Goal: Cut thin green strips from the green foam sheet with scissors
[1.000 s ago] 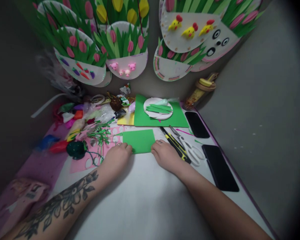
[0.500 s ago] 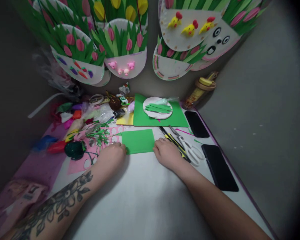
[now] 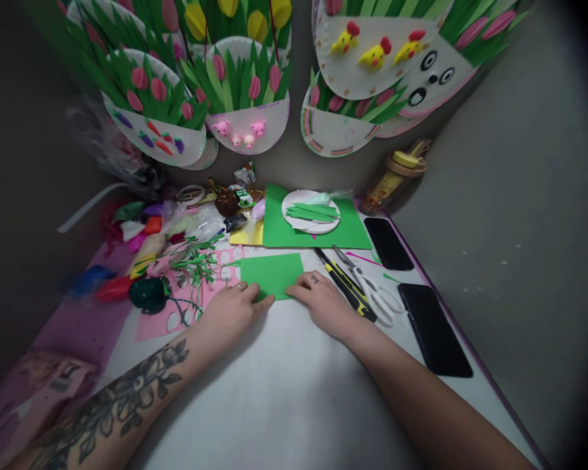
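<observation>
A folded-looking sheet of green paper (image 3: pixel 272 271) lies on the white tabletop in front of me. My left hand (image 3: pixel 235 307) is closed on its near left corner, the thumb stretched along the near edge. At the near right corner, my right hand (image 3: pixel 321 303) has its fingers bent over the paper, thumb side toward the left hand. The fingertips' undersides are hidden. Just right of that hand lie a black and yellow utility knife (image 3: pixel 347 287) and white-handled scissors (image 3: pixel 372 290).
Behind the sheet, a white paper plate (image 3: pixel 298 225) with green strips rests on larger green paper (image 3: pixel 355 235). Two black phones (image 3: pixel 388 244) lie at the right edge. Green scraps (image 3: pixel 193 261), pink dotted paper (image 3: pixel 149 324) and coloured clay packets (image 3: pixel 115 287) crowd the left. Plate crafts (image 3: pixel 249 127) hang above.
Both hands have slid from the sheet's sides toward its near edge and closer together. The thumbs now reach inward along that edge. The sheet has hardly moved.
</observation>
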